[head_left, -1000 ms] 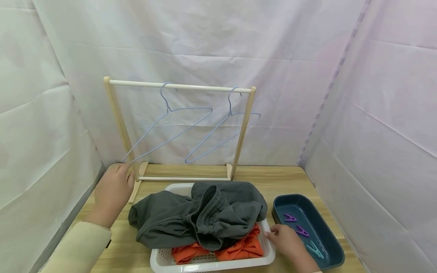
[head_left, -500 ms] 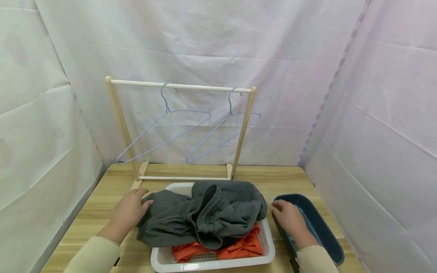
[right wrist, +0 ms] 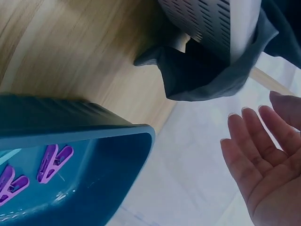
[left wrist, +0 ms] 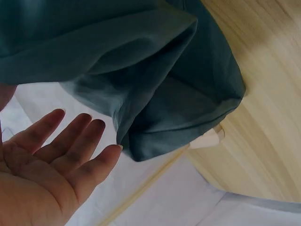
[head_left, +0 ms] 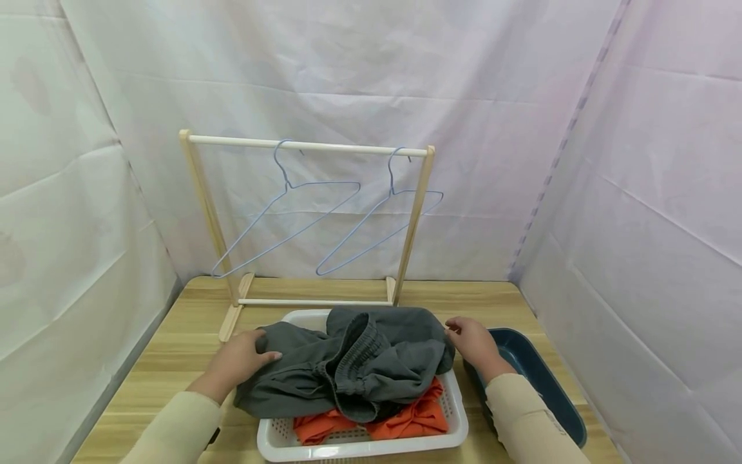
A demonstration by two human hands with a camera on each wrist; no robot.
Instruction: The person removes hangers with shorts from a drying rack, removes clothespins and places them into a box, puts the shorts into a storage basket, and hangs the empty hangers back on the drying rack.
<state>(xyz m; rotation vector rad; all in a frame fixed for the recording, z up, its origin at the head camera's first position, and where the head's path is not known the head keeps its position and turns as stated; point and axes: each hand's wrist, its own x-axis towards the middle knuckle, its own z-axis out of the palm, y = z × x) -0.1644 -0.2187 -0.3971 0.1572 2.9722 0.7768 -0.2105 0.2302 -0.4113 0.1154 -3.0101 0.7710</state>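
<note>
Dark grey elastic-waist pants [head_left: 377, 361] lie bunched over a white perforated basket [head_left: 362, 452], draping past its left and right sides. Beneath them, orange cloth [head_left: 408, 422] shows at the basket's near end. My left hand [head_left: 243, 361] is at the left end of the pants, its thumb over the fabric. In the left wrist view its fingers [left wrist: 87, 141] are spread, with the tips beside a hanging fold. At the opposite end my right hand [head_left: 472, 341] reaches to the pants' edge. The right wrist view shows its palm and fingers [right wrist: 256, 146] loosely extended, holding nothing.
Behind the basket stands a wooden rack with a white rail [head_left: 353, 149]. Two blue wire hangers hang from it, a left hanger [head_left: 285, 188] and a right hanger [head_left: 391, 192]. A dark blue tray [right wrist: 84, 133] with several clothespins [right wrist: 54, 163] sits right of the basket.
My left hand has let go of the left hanger's corner and come down to the pants. My right hand has left the basket's right rim and moved up to the pants' right end.
</note>
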